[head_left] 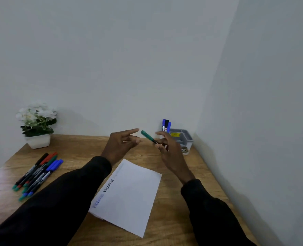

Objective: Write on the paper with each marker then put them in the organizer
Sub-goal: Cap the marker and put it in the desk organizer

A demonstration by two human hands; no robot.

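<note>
My right hand (166, 148) holds a green-capped marker (148, 136) raised above the wooden table, its cap end pointing up and left. My left hand (123, 141) hovers just left of the cap with fingers loosely extended, not touching it. Below them lies the white paper (134, 196) with blue and black writing along its left edge. The grey organizer (183, 137) stands at the back right corner, with blue and black markers (166, 125) upright in its left compartment. Several loose markers (38, 173) in black, red, green and blue lie at the left of the table.
A white pot with white flowers (37, 124) stands at the back left. Walls close the table (179, 219) at the back and the right. Both my forearms in black sleeves reach over the near half of the table.
</note>
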